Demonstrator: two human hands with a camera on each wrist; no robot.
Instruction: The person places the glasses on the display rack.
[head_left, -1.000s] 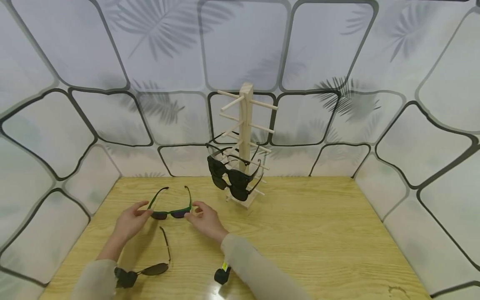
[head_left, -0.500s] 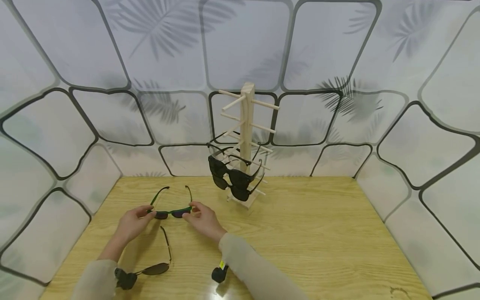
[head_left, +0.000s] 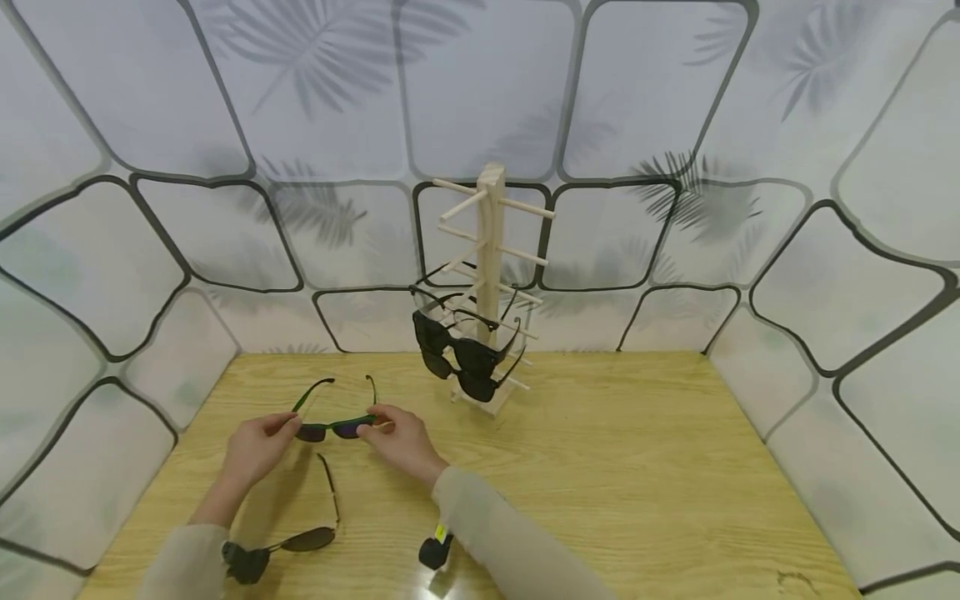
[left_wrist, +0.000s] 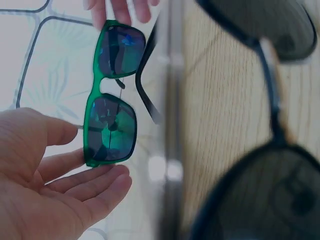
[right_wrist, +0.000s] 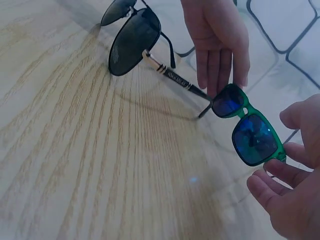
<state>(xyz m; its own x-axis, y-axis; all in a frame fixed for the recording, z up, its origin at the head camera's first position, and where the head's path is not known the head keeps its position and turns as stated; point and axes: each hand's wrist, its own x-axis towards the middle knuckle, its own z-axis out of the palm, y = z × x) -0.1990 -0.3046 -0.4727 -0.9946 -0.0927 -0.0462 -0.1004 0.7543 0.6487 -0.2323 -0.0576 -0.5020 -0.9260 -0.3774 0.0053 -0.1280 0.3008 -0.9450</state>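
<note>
Green-framed sunglasses with dark bluish lenses stand at the left of the table, lenses toward me and temples pointing away. My left hand pinches their left end between thumb and fingers. The right hand pinches the opposite end near the hinge. In the left wrist view the green sunglasses appear upright, with the left hand at the lower corner. From the right wrist, the right hand shows at the near corner of the frame. Dark sunglasses lie nearer me, partly hidden by the left wrist camera.
A wooden display rack with several pegs stands at the back centre. Black sunglasses hang on its lower pegs, with more eyewear behind them. Patterned panels enclose the wooden table at the back and sides.
The fingers of both hands have closed in on the ends of the green sunglasses, the right hand shifting slightly left. The other sunglasses and the rack stay where they were.
</note>
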